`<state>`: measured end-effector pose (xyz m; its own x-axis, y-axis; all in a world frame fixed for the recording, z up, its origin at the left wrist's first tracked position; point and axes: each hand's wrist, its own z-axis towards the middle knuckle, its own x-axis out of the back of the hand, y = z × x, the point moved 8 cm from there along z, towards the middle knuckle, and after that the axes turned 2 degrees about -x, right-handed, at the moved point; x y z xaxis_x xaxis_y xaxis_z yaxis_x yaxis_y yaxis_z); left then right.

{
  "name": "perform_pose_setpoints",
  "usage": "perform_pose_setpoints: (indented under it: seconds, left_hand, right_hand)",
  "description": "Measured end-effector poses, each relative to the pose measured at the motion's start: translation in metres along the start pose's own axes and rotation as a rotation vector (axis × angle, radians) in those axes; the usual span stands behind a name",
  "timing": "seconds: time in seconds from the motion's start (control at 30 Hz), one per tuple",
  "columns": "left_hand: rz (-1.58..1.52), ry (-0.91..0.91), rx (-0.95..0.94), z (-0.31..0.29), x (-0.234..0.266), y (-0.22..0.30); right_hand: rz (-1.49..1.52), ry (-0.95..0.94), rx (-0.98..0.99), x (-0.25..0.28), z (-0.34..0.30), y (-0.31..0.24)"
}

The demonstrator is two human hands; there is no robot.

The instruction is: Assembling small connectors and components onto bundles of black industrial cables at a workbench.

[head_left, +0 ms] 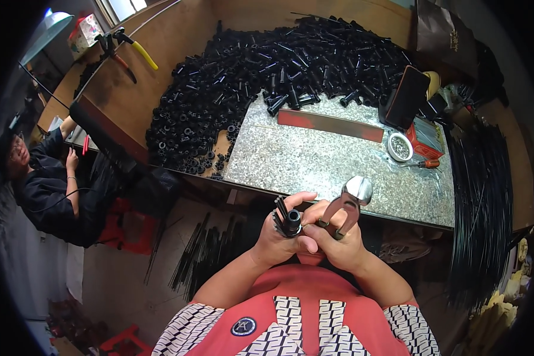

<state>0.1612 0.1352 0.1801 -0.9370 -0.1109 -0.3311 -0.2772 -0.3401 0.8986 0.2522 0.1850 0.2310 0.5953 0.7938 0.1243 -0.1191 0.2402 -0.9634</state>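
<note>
One black tube [291, 223], left hand [270, 242], long axis nearly end-on, mouth upward

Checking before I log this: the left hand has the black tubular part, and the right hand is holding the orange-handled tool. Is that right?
Not quite. The head view shows the right hand holding metal pliers; the orange-handled tool lies on the speckled worktop. The left hand does have the black tubular part.

Finding open room over the middle of the worktop [305, 166]; skirting pliers [357, 191] at its front edge, meeting a flat bar [338, 126] farther back, then heaped black parts [249, 77], and at right a white bowl [399, 159].
</note>
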Motion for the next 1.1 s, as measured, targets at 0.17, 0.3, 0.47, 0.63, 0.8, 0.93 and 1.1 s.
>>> perform_pose_setpoints:
  seconds: [0.17,0.3,0.47,0.63,0.8,0.93,1.1]
  left_hand:
    - [-0.040,0.008,0.022,-0.002,0.001,0.001]
    - [-0.183,0.012,0.071,-0.004,0.001,0.002]
    - [-0.203,0.005,0.059,0.000,-0.001,0.007]
    - [0.057,-0.032,-0.063,0.000,0.009,0.018]
    - [-0.252,-0.094,0.004,0.000,0.028,0.010]
    - [-0.206,-0.056,-0.049,-0.001,0.045,0.021]
    - [-0.306,-0.036,-0.028,-0.007,0.056,0.021]
  right_hand:
    - [-0.027,0.003,0.023,-0.002,0.000,0.001]
    - [-0.024,-0.004,0.042,-0.005,0.002,-0.003]
    - [-0.129,0.003,0.053,-0.004,0.005,-0.006]
    - [-0.140,-0.055,-0.044,-0.010,0.015,-0.010]
    - [-0.140,-0.237,-0.356,-0.007,0.005,0.012]
    - [-0.389,-0.223,-0.111,0.007,-0.006,0.006]
    - [-0.902,-0.267,0.076,0.006,-0.019,-0.019]
